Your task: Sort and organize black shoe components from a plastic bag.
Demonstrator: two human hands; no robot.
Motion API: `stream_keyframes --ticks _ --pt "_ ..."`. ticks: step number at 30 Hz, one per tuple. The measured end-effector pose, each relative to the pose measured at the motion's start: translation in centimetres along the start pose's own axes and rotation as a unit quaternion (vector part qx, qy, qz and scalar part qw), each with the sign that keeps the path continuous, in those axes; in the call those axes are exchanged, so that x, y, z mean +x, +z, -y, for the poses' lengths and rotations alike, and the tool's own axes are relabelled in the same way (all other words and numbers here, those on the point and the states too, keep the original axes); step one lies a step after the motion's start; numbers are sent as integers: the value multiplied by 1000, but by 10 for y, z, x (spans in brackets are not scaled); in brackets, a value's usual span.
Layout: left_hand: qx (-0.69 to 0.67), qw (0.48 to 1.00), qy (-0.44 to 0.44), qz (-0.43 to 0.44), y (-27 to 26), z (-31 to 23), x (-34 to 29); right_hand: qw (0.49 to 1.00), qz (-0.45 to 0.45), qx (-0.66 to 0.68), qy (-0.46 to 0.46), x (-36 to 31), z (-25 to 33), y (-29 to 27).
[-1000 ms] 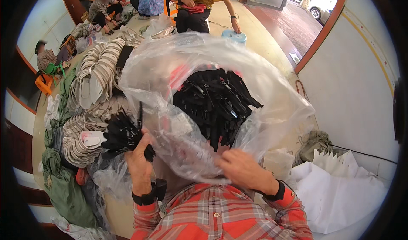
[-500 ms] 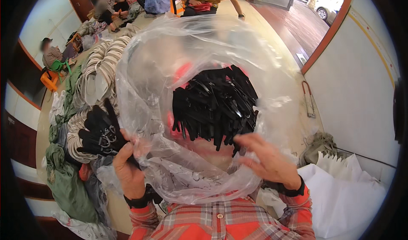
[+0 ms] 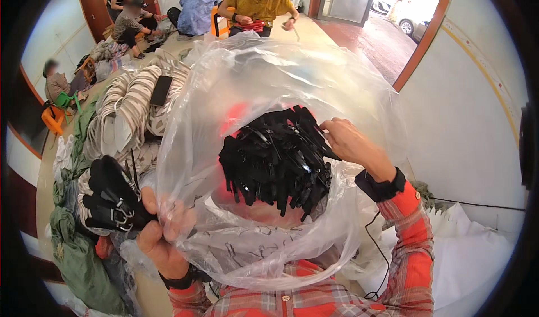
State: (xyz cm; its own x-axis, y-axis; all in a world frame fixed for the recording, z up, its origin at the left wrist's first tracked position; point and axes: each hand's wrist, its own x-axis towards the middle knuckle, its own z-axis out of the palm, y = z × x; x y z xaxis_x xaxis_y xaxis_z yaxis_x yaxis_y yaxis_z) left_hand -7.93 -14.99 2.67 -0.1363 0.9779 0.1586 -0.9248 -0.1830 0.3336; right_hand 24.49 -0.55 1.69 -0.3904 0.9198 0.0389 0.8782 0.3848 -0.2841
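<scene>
Head view: left hand holds buckled straps left of the bag. Whether right hand grips the bagged pile, I cannot tell.

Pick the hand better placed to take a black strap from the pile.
Right, probably: the right hand is at the edge of the black strap pile, while the left hand, off to the side, is occupied with a buckled black bundle.
</scene>
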Motion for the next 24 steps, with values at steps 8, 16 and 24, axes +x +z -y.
stream_keyframes --ticks 8,16,24 --pt "-7 1000 18 -18 -5 1 8 995 78 -12 64 31 -44 30" --pt "119 992 24 12 -15 -5 5 993 83 -10 88 60 -69 69" --pt "7 991 -48 128 -16 -1 11 962 116 147 201 58 -74 70"
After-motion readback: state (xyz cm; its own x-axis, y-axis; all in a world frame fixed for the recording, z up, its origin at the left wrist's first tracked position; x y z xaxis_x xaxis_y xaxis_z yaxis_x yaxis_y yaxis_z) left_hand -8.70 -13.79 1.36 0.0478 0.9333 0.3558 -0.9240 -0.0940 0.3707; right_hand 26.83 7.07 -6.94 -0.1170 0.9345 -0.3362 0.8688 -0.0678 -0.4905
